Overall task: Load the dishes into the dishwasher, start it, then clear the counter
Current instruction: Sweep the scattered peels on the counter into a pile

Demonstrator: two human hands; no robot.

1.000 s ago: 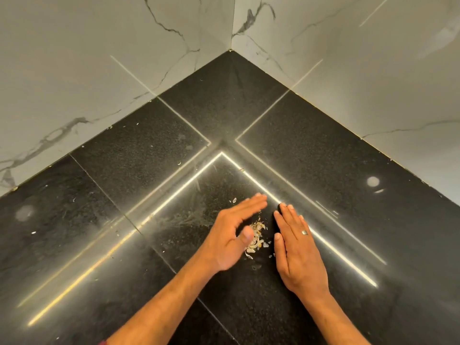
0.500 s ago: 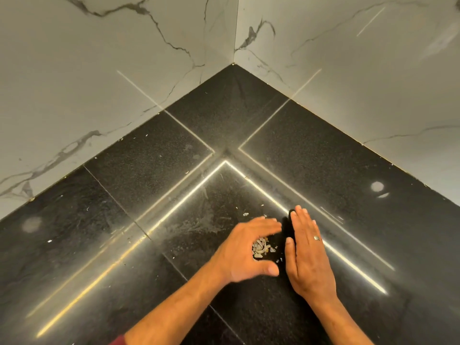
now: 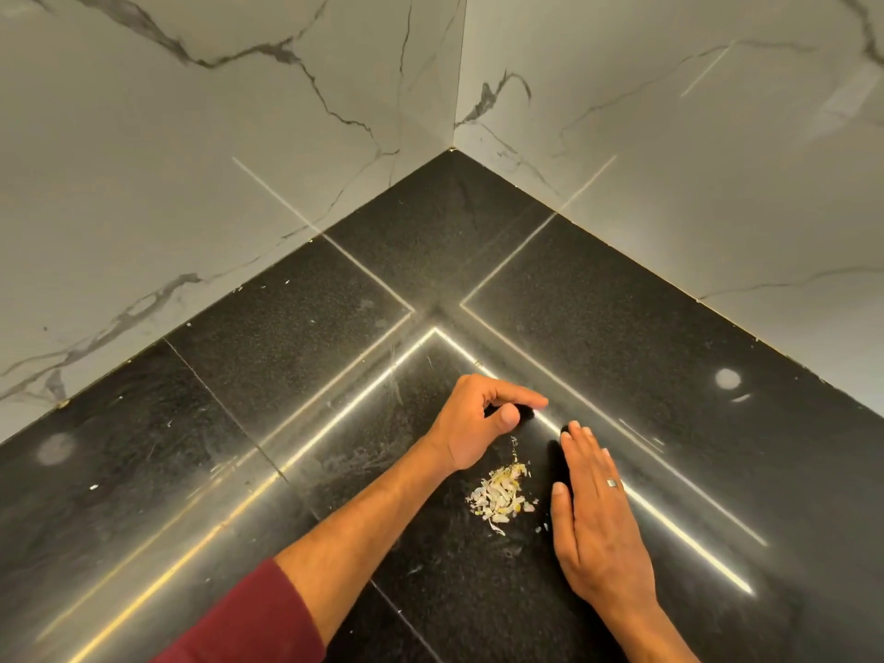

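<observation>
A small heap of pale food scraps (image 3: 501, 495) is seen on the black counter (image 3: 296, 337) in the wall corner, between the hands. The left hand (image 3: 471, 423) is raised just beyond the heap with fingers curled and nothing visibly held; the right hand (image 3: 593, 514) is laid flat, fingers straight, just beside the heap. The stray specks are best raked toward the flat palm in low, short strokes, so nothing is scattered.

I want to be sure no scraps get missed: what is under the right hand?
The right hand lies flat, fingers straight, on the black counter, beside the pile of scraps. A few crumbs show at its thumb edge. Whatever lies beneath the palm is covered.
</observation>
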